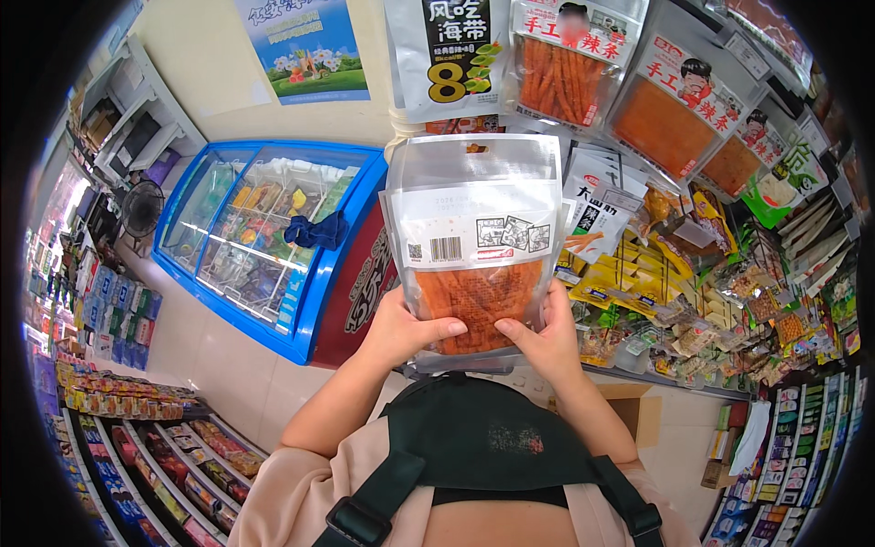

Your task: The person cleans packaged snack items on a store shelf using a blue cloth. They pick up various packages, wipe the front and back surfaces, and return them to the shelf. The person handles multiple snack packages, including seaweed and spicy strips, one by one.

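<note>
Both my hands hold a clear-and-white plastic snack packet (pixel 478 273) upright in front of me, its printed back with a barcode towards me. Reddish-orange strips show through its lower part. My left hand (pixel 417 328) grips the lower left edge, thumb on the front. On the lower right edge is my right hand (pixel 543 335), its thumb also pressed on the film. Edges of film show behind the packet, so more than one may be held; I cannot tell. Beyond it hang a silver snack bag (pixel 448 61) and a packet of red spicy strips (pixel 571 68).
A blue-framed chest freezer (pixel 307 273) with a dark blue cloth (pixel 318 230) on it stands at left. Hanging snack packets (pixel 636 273) crowd the right. An open cardboard box (pixel 625 410) lies on the floor, right. Stocked shelves (pixel 171 472) fill the lower left; a fan (pixel 142 208) stands behind.
</note>
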The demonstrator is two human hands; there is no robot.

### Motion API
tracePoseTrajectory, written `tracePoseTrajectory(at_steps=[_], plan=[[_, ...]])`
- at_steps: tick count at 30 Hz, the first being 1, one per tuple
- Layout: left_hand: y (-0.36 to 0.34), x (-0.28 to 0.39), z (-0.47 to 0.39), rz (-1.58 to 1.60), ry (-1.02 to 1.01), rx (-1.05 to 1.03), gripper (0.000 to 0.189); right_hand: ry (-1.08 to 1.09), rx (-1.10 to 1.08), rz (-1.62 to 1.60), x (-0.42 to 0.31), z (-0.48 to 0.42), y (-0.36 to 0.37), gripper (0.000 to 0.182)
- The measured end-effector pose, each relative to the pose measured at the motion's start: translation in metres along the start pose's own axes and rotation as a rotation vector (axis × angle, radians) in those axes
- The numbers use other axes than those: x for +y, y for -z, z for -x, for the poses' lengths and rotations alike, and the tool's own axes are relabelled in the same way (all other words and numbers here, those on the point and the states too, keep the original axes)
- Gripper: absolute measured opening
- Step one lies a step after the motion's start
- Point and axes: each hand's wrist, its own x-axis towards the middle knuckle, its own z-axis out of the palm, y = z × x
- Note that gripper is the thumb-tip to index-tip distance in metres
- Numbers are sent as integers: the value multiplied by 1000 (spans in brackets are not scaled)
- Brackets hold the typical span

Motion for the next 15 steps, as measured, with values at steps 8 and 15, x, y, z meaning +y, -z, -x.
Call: tracePoseTrajectory(at_steps=[8, 15], plan=[[37, -32, -4, 65, 18, -26, 45, 57, 58, -68, 5, -8, -15, 60], [46, -46, -3, 114, -54, 21, 51, 73, 110, -172, 14, -6, -19, 63]])
